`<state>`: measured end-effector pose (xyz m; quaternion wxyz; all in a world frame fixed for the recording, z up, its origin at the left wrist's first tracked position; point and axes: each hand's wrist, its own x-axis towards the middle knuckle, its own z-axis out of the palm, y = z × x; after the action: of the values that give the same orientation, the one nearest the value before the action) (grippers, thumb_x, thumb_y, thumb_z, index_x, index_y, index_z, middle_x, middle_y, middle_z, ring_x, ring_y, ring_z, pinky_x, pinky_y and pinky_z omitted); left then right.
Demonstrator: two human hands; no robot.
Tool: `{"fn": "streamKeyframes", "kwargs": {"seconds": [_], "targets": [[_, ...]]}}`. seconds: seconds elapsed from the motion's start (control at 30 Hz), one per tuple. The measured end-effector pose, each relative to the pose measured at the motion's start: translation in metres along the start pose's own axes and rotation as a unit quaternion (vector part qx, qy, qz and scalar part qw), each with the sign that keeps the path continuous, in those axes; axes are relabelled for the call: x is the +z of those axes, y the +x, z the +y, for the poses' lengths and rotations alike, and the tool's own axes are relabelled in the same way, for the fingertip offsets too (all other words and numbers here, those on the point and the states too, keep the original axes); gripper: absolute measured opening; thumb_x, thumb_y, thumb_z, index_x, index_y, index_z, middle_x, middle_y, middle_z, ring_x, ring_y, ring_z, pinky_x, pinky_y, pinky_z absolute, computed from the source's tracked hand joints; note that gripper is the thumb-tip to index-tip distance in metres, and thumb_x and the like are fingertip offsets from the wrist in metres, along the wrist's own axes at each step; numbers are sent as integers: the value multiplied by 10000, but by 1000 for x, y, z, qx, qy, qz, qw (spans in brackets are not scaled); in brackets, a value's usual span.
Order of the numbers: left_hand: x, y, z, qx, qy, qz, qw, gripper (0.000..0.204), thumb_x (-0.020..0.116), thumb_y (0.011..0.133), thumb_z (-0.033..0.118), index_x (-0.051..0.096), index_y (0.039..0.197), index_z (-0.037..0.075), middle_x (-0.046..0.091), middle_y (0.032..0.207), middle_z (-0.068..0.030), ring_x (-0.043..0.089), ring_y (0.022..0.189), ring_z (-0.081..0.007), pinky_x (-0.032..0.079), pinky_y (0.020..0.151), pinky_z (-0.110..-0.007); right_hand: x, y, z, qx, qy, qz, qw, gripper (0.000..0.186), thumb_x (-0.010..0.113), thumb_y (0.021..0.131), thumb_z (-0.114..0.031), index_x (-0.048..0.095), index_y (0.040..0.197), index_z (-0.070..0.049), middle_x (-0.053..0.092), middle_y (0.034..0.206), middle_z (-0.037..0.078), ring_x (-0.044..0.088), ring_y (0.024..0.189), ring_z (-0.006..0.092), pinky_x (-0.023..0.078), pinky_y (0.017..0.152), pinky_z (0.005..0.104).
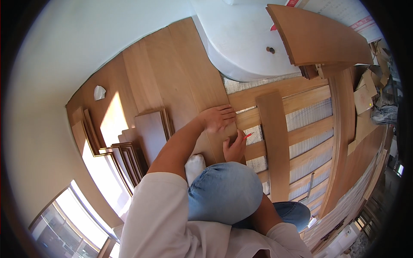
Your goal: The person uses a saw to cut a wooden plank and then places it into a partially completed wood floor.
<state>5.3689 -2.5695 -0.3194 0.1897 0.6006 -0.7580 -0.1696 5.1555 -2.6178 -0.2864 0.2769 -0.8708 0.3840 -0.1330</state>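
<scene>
My left hand [218,118] lies flat on the wooden floorboards [180,64], fingers stretched toward the edge beside the open battens. Just below it, my right hand [234,147] grips a red pencil [248,136] at that edge. To the right, a loose long plank [273,146] lies across the pale battens [309,124], with silvery sheeting visible between them. My bent knee in jeans [223,189] is beneath my arms.
Stacked boards [150,133] stand at left, in sunlight by a window [73,219]. A white curved base [241,38] adjoins the floor at the top, beside leaning boards [318,34]. Cardboard and clutter [363,99] are at far right.
</scene>
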Motion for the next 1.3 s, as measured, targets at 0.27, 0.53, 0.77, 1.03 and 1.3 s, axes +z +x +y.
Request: {"fn": "streamKeyframes", "kwargs": {"seconds": [0.27,0.53,0.77,1.03,1.3], "targets": [[-6,1,0,-10,52,-30,998,621,600,903,241,486,1486,60,453,1570,-119,362,1497,-269,203,1285,-466,-9,4,7,75,9,-39,996,594,722,904,-284,498,1367,13,595,1241,297,609,1121,472,527,935,503],[-8,5,-2,12,55,13,998,572,618,872,202,550,1416,37,535,1491,-133,430,1445,-302,251,1266,-482,-4,-2,18,64,0,-11,998,560,737,911,-377,565,1299,-11,679,1098,261,667,1005,448,547,863,499],[-9,9,-3,19,23,62,998,547,642,833,157,592,1364,36,571,1444,-141,471,1406,-321,300,1244,-492,1,-2,24,88,28,11,996,553,739,918,-412,604,1261,-1,682,1122,262,667,1014,450,542,873,493],[-8,6,-4,21,6,83,996,527,629,833,146,604,1348,33,570,1443,-138,473,1402,-324,305,1238,-494,-2,-1,16,97,47,-6,994,564,722,938,-417,598,1275,18,672,1177,269,646,1086,443,523,927,486],[1,6,-5,22,-4,102,995,495,624,849,166,623,1327,36,574,1432,-155,484,1394,-302,301,1240,-484,-10,1,10,139,71,-50,986,563,698,960,-409,584,1292,30,652,1242,265,619,1146,448,504,977,478]]}}
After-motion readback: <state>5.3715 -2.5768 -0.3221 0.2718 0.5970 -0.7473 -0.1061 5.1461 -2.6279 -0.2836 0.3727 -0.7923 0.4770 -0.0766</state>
